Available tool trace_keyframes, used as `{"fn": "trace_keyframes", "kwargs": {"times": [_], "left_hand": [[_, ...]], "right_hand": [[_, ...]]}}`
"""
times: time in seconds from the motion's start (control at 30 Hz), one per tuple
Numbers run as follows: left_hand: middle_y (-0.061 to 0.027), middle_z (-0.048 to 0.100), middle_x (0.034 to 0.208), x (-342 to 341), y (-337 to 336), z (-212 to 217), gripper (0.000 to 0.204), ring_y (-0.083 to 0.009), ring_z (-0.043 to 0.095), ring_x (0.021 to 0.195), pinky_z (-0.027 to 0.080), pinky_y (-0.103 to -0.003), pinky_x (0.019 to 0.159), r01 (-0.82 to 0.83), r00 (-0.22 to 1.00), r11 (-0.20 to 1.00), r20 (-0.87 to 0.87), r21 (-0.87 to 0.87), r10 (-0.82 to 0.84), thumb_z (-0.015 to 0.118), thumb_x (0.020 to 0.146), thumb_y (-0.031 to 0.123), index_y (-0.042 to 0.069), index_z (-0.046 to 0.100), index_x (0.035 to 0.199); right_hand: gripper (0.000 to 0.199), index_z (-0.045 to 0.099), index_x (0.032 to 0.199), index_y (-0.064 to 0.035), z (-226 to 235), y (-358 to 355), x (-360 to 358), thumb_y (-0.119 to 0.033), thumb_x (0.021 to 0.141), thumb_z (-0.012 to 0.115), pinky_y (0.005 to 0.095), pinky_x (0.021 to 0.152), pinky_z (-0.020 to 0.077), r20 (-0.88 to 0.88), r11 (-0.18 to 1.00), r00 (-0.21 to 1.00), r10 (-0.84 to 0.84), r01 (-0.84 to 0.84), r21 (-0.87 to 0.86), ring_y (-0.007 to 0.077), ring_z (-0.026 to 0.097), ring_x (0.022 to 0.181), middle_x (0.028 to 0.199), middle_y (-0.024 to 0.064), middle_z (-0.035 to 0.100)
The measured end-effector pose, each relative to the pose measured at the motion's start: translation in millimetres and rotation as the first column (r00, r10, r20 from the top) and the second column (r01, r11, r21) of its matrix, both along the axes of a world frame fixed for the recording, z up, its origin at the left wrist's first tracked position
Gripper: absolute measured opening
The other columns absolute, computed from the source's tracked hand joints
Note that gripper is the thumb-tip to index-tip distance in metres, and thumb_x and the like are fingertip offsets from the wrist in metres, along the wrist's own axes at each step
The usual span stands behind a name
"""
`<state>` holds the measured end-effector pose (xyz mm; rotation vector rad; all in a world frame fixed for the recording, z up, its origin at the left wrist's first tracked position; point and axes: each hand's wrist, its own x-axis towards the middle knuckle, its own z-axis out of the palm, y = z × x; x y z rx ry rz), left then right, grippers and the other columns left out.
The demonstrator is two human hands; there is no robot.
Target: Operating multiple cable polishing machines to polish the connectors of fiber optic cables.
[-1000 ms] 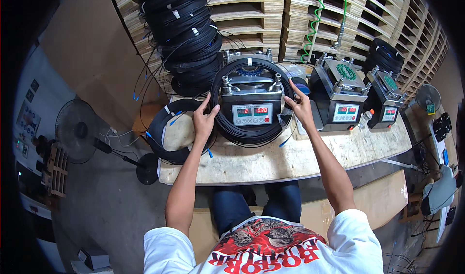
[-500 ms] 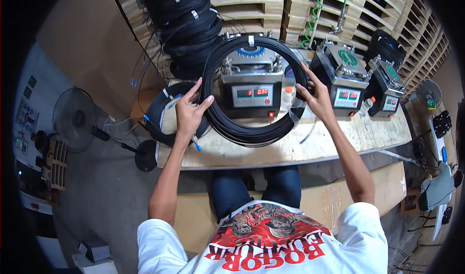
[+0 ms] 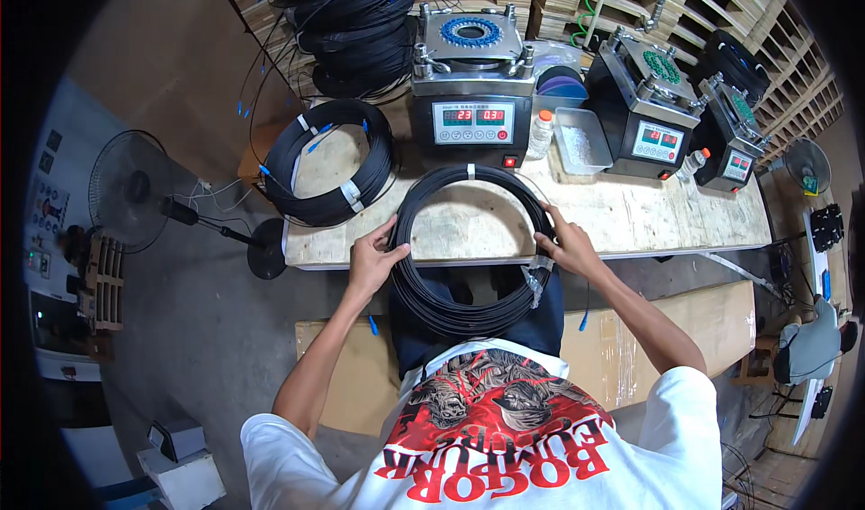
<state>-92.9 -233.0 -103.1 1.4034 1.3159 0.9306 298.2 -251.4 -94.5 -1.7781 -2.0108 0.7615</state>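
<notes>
Between my hands is a coil of black cable, tilted over the table's front edge and above my lap. My left hand grips the coil's left side, thumb on the inner edge. On the opposite side my right hand holds it the same way, near a clear plastic wrap. A white tape band circles the coil's far side. Blue connectors hang below it, one by my left wrist and another below my right hand.
Another black cable coil lies on the wooden table. Behind stand several polishing machines, a bottle, a clear tub and a cable stack. A fan stands left; a person sits far right.
Both hands have brought the cable coil down and toward my body, away from the polishing machine. The machine's display and the tub behind it have come into full sight.
</notes>
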Motion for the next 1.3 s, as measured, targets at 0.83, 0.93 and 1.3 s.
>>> {"fn": "trace_keyframes", "kwargs": {"times": [0.83, 0.93, 1.3], "left_hand": [[-0.0121, 0.071, 0.104, -16.0, 138.3, 58.6, 0.05, -0.0167, 0.069, 0.084, 0.054, -0.03, 0.07, 0.29, 0.902, 0.946, -0.289, -0.146, -0.321, 0.063, 0.099, 0.037, 0.002, 0.06, 0.133], [-0.0073, 0.07, 0.101, -11.6, 203.6, 93.9, 0.042, -0.0108, 0.065, 0.073, 0.051, -0.026, 0.061, 0.228, 0.968, 0.973, -0.114, 0.045, -0.222, 0.058, 0.102, 0.034, 0.005, 0.061, 0.132], [-0.0007, 0.065, 0.092, 69.6, 299.1, 171.0, 0.049, -0.0059, 0.055, 0.072, 0.045, -0.021, 0.061, 0.194, 0.98, 0.98, -0.044, 0.033, -0.193, 0.061, 0.1, 0.041, 0.008, 0.057, 0.136]], "right_hand": [[0.033, 0.062, 0.125, 0.0021, 58.4, 161.6, 67.4, -0.002, 0.094, 0.051, 0.0286, 0.059, 0.0567, -0.279, 0.934, 0.949, 0.148, -0.227, -0.277, 0.0153, 0.07, 0.07, 0.084, 0.0091, 0.07], [0.028, 0.065, 0.121, 0.0006, 122.8, 217.7, 45.2, -0.01, 0.098, 0.054, 0.0272, 0.05, 0.0535, -0.384, 0.982, 0.92, 0.079, -0.14, -0.131, 0.0151, 0.068, 0.06, 0.075, 0.0091, 0.07], [0.034, 0.072, 0.109, -0.0076, 156.6, 333.7, 3.1, -0.036, 0.091, 0.07, 0.0241, 0.047, 0.0373, -0.309, 0.991, 0.944, -0.117, 0.089, -0.103, 0.0062, 0.051, 0.058, 0.07, -0.0042, 0.059]]}}
